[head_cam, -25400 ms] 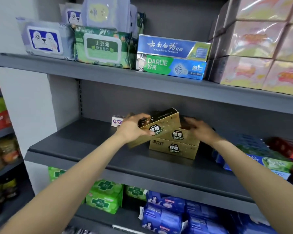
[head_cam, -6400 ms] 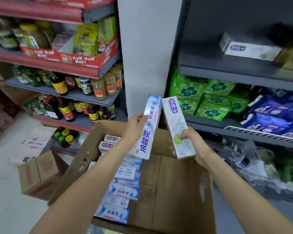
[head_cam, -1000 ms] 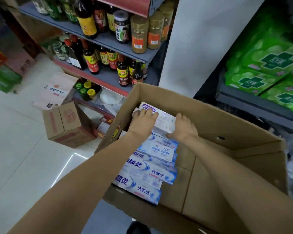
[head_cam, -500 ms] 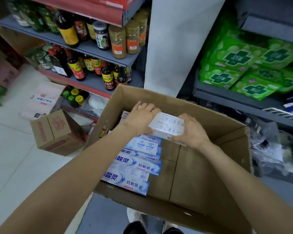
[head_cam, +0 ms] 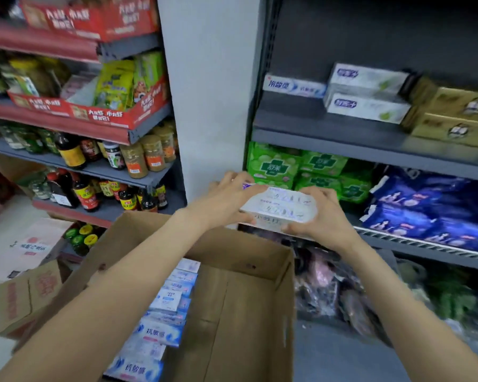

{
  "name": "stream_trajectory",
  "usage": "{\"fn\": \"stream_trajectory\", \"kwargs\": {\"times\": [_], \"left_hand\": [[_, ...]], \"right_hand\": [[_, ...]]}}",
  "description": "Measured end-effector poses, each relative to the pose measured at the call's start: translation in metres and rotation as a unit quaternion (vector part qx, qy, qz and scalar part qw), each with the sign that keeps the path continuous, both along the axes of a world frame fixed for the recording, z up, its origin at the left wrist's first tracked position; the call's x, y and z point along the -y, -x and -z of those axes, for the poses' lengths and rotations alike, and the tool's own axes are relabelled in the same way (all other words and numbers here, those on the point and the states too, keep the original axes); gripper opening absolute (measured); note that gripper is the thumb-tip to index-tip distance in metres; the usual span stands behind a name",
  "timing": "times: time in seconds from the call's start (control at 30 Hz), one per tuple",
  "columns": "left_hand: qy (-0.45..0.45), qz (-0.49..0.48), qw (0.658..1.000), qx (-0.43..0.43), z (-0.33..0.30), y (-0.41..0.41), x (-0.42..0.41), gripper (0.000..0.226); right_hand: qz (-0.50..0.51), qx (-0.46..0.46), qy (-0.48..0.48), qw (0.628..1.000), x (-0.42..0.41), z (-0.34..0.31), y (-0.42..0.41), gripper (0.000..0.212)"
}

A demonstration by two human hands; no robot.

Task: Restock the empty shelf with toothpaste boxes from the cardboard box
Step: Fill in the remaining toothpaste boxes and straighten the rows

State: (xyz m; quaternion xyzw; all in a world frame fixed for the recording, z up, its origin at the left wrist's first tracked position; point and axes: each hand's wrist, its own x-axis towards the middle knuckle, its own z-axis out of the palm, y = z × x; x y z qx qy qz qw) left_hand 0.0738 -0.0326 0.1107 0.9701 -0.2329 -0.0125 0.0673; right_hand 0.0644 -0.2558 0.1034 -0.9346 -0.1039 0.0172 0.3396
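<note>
Two hands hold a small stack of white toothpaste boxes [head_cam: 280, 209] above the far edge of the open cardboard box [head_cam: 240, 312]. My left hand [head_cam: 226, 201] grips the left end of the stack with the fingers curled over its top, and my right hand [head_cam: 319, 216] clamps the right end in the same way. I see the long axis of the stack running left to right, nearly level, with the right end slightly lower; the printed long faces look up toward the camera. How many boxes are in the stack I cannot tell exactly, because the picture is blurred. Inside the cardboard box, more toothpaste boxes [head_cam: 160, 329] lie in a row along its left wall. On the grey shelf [head_cam: 329, 136] up on the right, white toothpaste boxes [head_cam: 366, 93] lie flat with their long sides facing out, beside gold boxes [head_cam: 453, 117].
</note>
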Motion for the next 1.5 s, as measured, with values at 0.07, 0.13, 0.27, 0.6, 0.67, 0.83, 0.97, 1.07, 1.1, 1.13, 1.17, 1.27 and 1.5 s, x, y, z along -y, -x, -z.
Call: {"fn": "stream_trajectory", "kwargs": {"times": [0.07, 0.13, 0.27, 0.6, 0.67, 0.83, 0.97, 1.07, 1.1, 1.13, 1.17, 1.27, 1.5], "left_hand": [[0.001, -0.004, 1.000, 0.019, -0.020, -0.007, 0.038, 0.072], [0.018, -0.012, 0.999, 0.025, -0.038, -0.016, 0.073, 0.072], [0.076, -0.008, 0.996, 0.034, -0.069, -0.035, 0.135, 0.073], [0.112, -0.005, 0.991, 0.068, -0.097, -0.103, 0.202, 0.068], [0.112, -0.003, 0.990, 0.085, -0.097, -0.126, 0.203, 0.067], [0.135, -0.010, 0.970, 0.201, -0.098, -0.185, 0.202, 0.059], [0.113, -0.059, 0.970, 0.205, -0.099, -0.224, 0.201, 0.056], [0.050, -0.084, 0.983, 0.157, -0.094, -0.246, 0.210, 0.059], [0.035, -0.087, 0.985, 0.143, -0.092, -0.253, 0.216, 0.059], [0.019, -0.093, 0.987, 0.133, -0.089, -0.260, 0.222, 0.059], [0.006, -0.100, 0.987, 0.126, -0.088, -0.267, 0.228, 0.059], [-0.010, -0.117, 0.985, 0.128, -0.085, -0.286, 0.246, 0.058], [0.037, -0.202, 0.966, 0.157, -0.072, -0.306, 0.277, 0.083]], "right_hand": [[0.012, -0.003, -0.035, 0.999, 0.042, -0.020, -0.005, 0.073], [0.016, -0.036, -0.142, 0.989, 0.080, -0.043, -0.010, 0.065], [0.070, -0.050, -0.250, 0.965, 0.147, -0.081, -0.029, 0.046], [0.128, 0.007, -0.345, 0.930, 0.213, -0.116, -0.105, 0.029], [0.129, 0.025, -0.344, 0.930, 0.214, -0.118, -0.127, 0.038], [0.162, 0.088, -0.326, 0.927, 0.213, -0.131, -0.180, 0.025], [0.195, 0.183, -0.270, 0.925, 0.214, -0.149, -0.220, 0.035], [0.211, 0.204, -0.249, 0.923, 0.216, -0.159, -0.245, 0.038], [0.215, 0.203, -0.239, 0.925, 0.217, -0.161, -0.252, 0.038], [0.219, 0.201, -0.223, 0.928, 0.217, -0.163, -0.258, 0.039], [0.222, 0.199, -0.204, 0.932, 0.217, -0.165, -0.265, 0.039], [0.215, 0.194, -0.173, 0.941, 0.214, -0.165, -0.281, 0.036], [0.184, 0.191, -0.208, 0.942, 0.212, -0.157, -0.308, 0.041]]}}
